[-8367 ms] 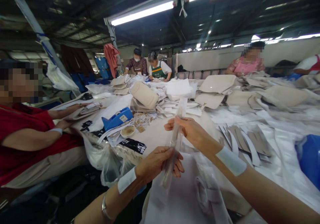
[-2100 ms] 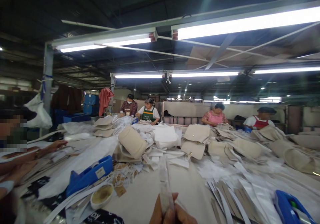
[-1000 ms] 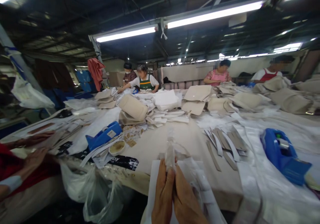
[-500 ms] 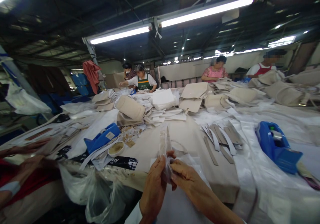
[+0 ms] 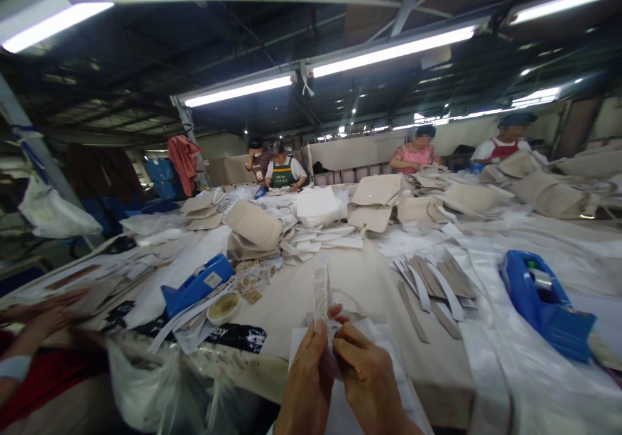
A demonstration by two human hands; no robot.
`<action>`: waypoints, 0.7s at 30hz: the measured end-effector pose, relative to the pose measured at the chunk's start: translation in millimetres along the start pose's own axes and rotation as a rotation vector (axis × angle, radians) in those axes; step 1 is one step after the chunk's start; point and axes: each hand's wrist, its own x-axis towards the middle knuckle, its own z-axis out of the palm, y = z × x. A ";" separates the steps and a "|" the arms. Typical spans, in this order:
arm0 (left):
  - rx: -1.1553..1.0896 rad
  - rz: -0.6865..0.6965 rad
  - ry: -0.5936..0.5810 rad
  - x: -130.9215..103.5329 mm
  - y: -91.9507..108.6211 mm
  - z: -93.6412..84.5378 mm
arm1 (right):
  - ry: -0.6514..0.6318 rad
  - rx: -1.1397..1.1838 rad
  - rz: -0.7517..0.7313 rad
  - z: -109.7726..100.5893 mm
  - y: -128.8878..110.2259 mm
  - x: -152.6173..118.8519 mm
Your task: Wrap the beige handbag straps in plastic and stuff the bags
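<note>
A narrow strip in clear plastic wrap (image 5: 321, 286) stands up from between my two hands, near the table's front edge. My left hand (image 5: 311, 370) is closed round its lower part, thumb on the near side. Fingers bent, my right hand (image 5: 364, 364) pinches the loose plastic on the strip's right side. White sheets (image 5: 383, 338) lie under and behind both hands. Just beyond them a thin curved strap rests on the beige table cover (image 5: 374, 279).
Blue tape dispensers stand at left (image 5: 197, 286) and right (image 5: 544, 305). Beige strips (image 5: 430, 279) lie right of centre, bags (image 5: 255, 224) are piled behind. A round dish (image 5: 223, 308) sits left. Another person's hands (image 5: 43, 312) work at far left; several people stand across.
The view has tilted up slightly. My right hand has turned more upright, its fingers more curled at the plastic. Across the table, a person has drawn an outstretched arm in.
</note>
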 end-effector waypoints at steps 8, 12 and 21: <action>0.262 0.132 0.197 2.8 2.0 -9.6 | -0.274 0.208 0.139 -11.7 -20.2 10.3; 0.243 0.148 0.209 1.6 -3.6 -5.6 | -0.170 0.220 0.224 -8.0 -19.6 10.1; 0.164 -0.011 -0.101 -2.0 32.3 4.8 | -0.060 -0.108 -0.268 -10.1 9.7 2.9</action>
